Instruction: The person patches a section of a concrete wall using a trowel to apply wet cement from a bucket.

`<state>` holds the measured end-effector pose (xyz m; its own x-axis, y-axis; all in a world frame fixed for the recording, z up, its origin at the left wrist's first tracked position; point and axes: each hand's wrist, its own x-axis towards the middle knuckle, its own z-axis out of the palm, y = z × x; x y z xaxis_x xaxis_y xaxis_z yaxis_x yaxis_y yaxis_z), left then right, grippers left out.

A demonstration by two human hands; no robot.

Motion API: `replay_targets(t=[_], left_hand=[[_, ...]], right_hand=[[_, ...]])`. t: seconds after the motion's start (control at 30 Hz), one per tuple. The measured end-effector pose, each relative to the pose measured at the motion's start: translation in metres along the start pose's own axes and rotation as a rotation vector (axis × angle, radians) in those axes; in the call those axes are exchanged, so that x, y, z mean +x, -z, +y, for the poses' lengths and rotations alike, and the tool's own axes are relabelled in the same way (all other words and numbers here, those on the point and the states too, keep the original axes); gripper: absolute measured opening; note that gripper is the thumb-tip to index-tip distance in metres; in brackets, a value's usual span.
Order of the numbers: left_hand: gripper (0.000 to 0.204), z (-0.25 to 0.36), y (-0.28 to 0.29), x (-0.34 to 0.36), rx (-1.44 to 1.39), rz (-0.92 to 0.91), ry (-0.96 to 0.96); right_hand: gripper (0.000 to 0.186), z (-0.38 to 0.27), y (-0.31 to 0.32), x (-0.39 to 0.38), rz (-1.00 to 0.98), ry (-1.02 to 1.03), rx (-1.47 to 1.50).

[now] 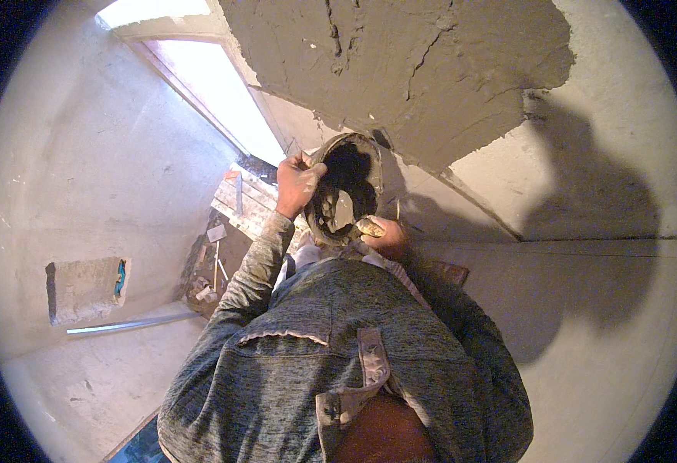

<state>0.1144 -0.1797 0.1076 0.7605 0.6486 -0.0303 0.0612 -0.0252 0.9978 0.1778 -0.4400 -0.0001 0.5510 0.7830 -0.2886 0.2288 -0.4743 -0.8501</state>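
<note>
Tilted in front of my body is a round, mortar-crusted bucket [378,171], its dark mouth turned toward me. A pale patch shows inside; I cannot tell whether it is mortar or a blade. My left hand [298,184] is closed on the bucket's upper left rim, thumb and fingers pinching it. By the lower right rim, my right hand [388,238] is closed around a yellowish, rounded handle [371,226]. The rest of that tool is hidden or too dark to make out. Both hands look dusty with mortar.
Wet grey mortar [408,69] with cracks covers part of the wall ahead. A bright window opening [215,85] is at the upper left. Below it lie mortar-splashed boards [242,204] and rubble [202,289]. A recess [84,289] is cut into the left wall. My shadow falls on the right.
</note>
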Motion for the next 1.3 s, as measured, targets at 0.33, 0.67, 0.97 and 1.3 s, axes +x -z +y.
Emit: replay_targets(t=[0.33, 0.67, 0.97, 1.3], left_hand=[[0.020, 0.009, 0.009, -0.006, -0.194, 0.120, 0.063], [0.017, 0.000, 0.027, 0.000, -0.377, 0.173, 0.029], [0.017, -0.006, 0.032, 0.010, -0.399, 0.189, 0.036], [0.012, -0.006, 0.023, 0.025, -0.416, 0.149, 0.038]], right_hand=[[0.055, -0.023, 0.029, -0.023, 0.115, 0.014, -0.087], [0.065, -0.054, 0.065, -0.035, 0.220, 0.021, -0.238], [0.047, -0.135, 0.112, -0.045, 0.208, 0.051, -0.241], [0.022, -0.197, 0.206, -0.007, 0.181, -0.106, 0.323]])
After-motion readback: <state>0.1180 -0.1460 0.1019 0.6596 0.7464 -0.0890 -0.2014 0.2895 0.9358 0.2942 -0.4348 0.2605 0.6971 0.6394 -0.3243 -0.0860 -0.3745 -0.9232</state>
